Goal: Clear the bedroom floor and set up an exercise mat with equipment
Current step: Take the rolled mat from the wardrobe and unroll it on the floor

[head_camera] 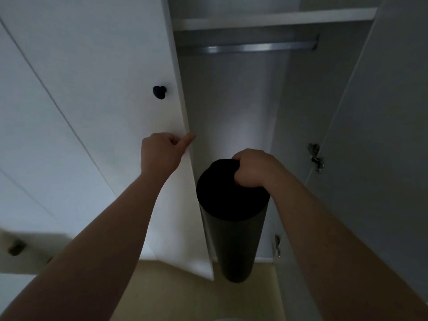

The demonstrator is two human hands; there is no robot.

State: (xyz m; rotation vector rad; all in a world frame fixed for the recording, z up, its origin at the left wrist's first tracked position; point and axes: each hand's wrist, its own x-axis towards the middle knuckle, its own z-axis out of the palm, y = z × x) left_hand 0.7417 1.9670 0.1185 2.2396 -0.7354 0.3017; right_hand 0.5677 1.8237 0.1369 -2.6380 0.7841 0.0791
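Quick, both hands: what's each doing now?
Left hand: curled, holding nothing, one digit touching the wardrobe door edge.
Right hand: gripping the rolled mat top.
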